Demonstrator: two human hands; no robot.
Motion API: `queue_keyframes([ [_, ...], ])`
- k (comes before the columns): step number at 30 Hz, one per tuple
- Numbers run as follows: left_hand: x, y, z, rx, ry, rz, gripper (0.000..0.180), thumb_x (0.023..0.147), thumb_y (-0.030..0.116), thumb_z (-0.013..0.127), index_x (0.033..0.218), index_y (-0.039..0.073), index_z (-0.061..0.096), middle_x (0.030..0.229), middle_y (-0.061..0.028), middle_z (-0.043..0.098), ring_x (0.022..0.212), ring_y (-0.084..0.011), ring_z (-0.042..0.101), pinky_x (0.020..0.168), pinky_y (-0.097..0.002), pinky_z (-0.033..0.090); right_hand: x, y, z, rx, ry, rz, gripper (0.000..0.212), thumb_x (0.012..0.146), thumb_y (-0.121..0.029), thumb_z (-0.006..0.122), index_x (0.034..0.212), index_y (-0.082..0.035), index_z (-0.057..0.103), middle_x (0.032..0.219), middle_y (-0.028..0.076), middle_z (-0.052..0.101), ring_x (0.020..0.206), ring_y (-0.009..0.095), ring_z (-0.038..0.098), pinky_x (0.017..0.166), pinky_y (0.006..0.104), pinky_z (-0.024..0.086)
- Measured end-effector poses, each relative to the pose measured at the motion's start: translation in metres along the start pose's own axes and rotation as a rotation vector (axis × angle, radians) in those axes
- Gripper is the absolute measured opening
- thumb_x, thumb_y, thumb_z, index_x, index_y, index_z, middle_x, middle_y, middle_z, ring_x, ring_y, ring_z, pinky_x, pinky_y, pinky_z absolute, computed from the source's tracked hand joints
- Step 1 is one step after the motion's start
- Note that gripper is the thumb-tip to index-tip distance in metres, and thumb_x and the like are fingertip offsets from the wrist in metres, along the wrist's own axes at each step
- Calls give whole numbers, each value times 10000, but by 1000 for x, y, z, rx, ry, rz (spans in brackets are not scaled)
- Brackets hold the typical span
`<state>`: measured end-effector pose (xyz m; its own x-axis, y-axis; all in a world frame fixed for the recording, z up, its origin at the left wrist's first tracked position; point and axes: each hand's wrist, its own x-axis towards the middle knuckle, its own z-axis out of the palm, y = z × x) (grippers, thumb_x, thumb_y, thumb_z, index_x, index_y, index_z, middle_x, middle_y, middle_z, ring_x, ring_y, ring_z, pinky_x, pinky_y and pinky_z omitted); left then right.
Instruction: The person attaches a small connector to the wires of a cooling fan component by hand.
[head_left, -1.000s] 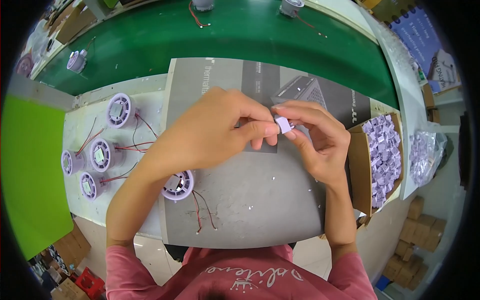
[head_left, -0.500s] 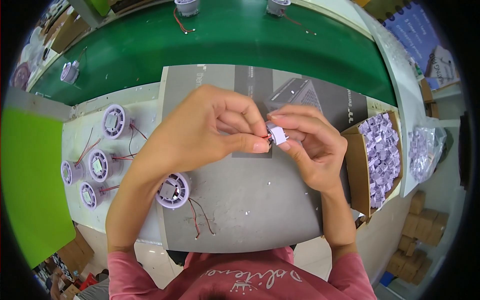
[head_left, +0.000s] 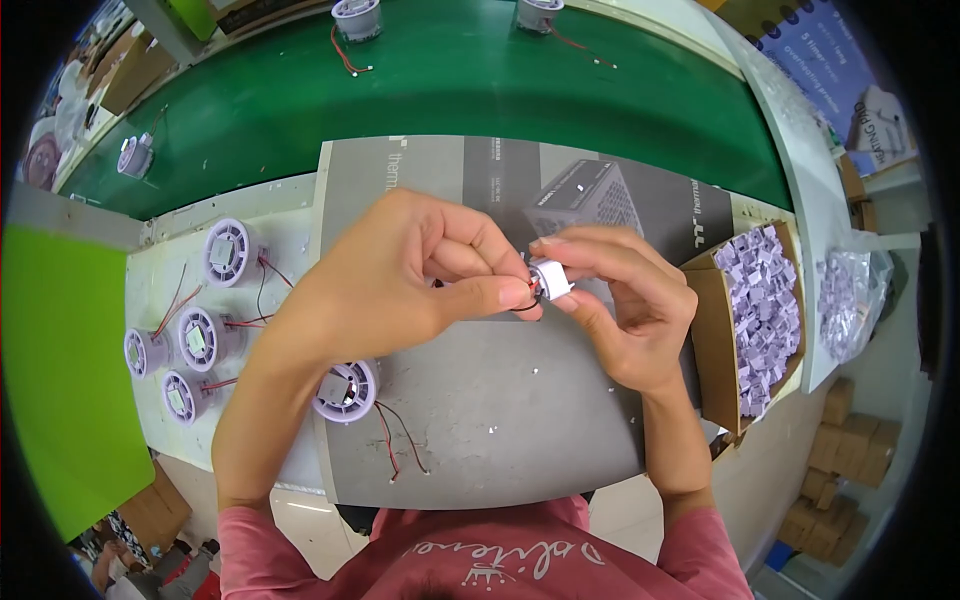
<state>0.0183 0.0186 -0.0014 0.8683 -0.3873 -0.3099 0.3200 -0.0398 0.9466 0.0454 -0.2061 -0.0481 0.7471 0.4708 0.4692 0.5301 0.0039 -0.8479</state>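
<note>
Over the grey board [head_left: 480, 440], my two hands meet around a small pale lilac plastic piece [head_left: 554, 279]. My right hand [head_left: 640, 315] grips this piece between thumb and fingertips. Thin red and black wires [head_left: 534, 290] at its left side are pinched between the thumb and fingers of my left hand [head_left: 410, 275]. My fingers partly hide where wires and piece meet, so I cannot tell how they join. Beneath my left forearm, a round lilac fan-like unit [head_left: 345, 391] lies on the board's left edge, its wires trailing toward me.
Several similar round units [head_left: 228, 252] with wires stand on the white table at left. A cardboard box [head_left: 715, 340] full of small lilac pieces [head_left: 762, 320] is at right. Beyond the board runs a green belt [head_left: 450, 95] carrying more round units [head_left: 357, 18].
The plastic piece has turned slightly in my fingers, and both hands sit a little lower. The whole view has shifted slightly. Both hands keep their holds.
</note>
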Motion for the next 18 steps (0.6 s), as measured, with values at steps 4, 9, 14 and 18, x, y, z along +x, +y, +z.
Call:
queue_keyframes([
  [4,-1,-3,3,-12,28,67,87,872,40,708,911,-36,693,834,-98,748,789,-97,675,763,-242,512,0,0,0,75,-20,-12,376,751,146,711,1112,41,708,1094,183,681,969,237,691,807,319,601],
  [9,0,-3,7,34,98,112,163,865,90,747,920,-25,646,850,-129,745,734,-77,634,684,-223,465,-1,1,3,168,20,35,372,777,157,692,1133,49,696,1118,188,669,986,240,689,839,322,604],
  [14,-2,3,9,58,116,75,330,847,83,765,1051,12,515,824,-136,749,733,-78,644,681,-221,465,-2,1,0,203,-26,23,379,784,164,685,1147,56,683,1137,196,659,997,242,687,853,331,607],
  [18,2,-8,6,-6,76,203,449,839,79,772,1114,49,418,803,-147,748,710,-78,641,681,-218,464,-3,1,5,287,23,81,365,791,160,682,1143,63,682,1138,202,658,1001,244,687,848,330,610],
])
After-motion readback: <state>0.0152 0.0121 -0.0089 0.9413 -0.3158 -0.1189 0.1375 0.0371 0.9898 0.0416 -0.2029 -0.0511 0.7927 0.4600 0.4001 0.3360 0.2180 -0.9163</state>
